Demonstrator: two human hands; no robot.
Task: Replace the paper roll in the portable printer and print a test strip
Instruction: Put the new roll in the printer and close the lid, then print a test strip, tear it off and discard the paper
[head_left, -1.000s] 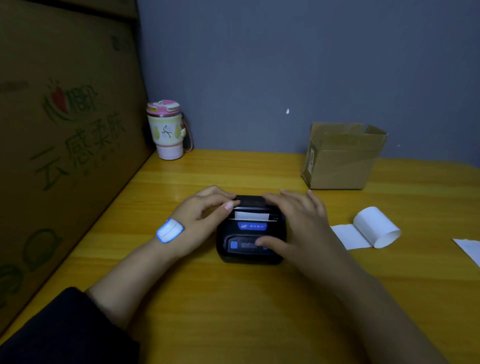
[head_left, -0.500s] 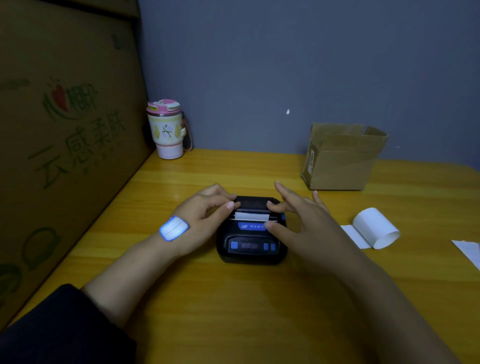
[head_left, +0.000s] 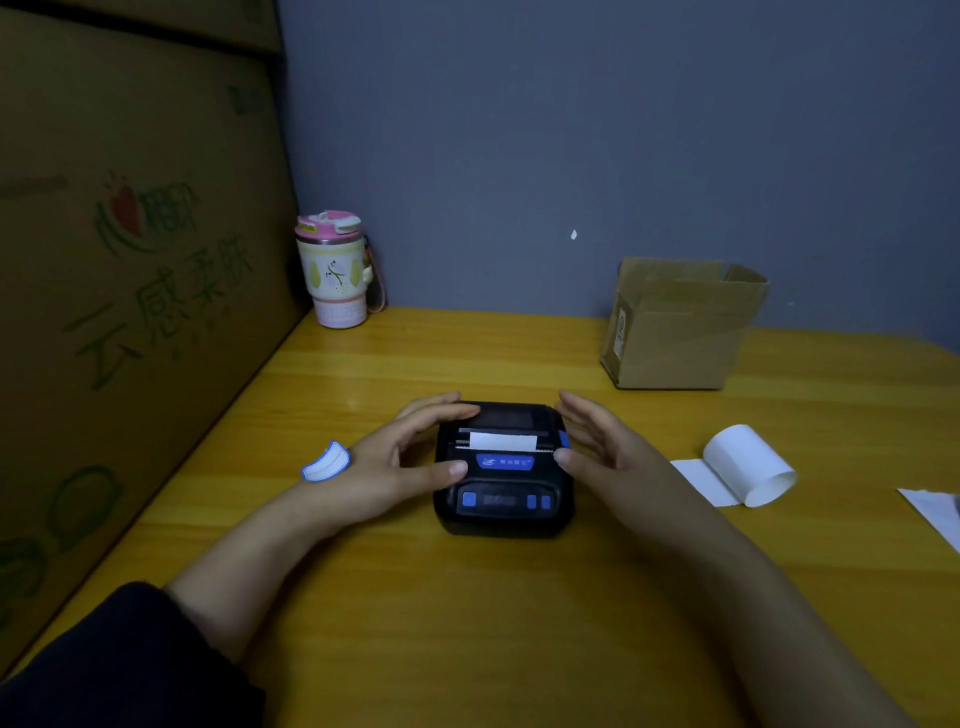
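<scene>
Left hand (head_left: 395, 457) and right hand (head_left: 597, 447), fingers straight and wide, touch the sides of the black printer (head_left: 501, 499) (white paper (head_left: 503, 441) pokes out on top), midway between the left and right edges of the surface (head_left: 467, 623).

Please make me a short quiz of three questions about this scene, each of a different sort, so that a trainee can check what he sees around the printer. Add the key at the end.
1. True or false: no paper shows at the slot of the printer.
2. Where does the loose paper roll lie? A) on the table, right of the printer; B) on top of the printer; C) on the table, left of the printer.
3. Which hand bears a blue-edged sticker near the wrist?

Key:
1. False: a white strip sticks out of the slot.
2. A.
3. The left hand.
</scene>
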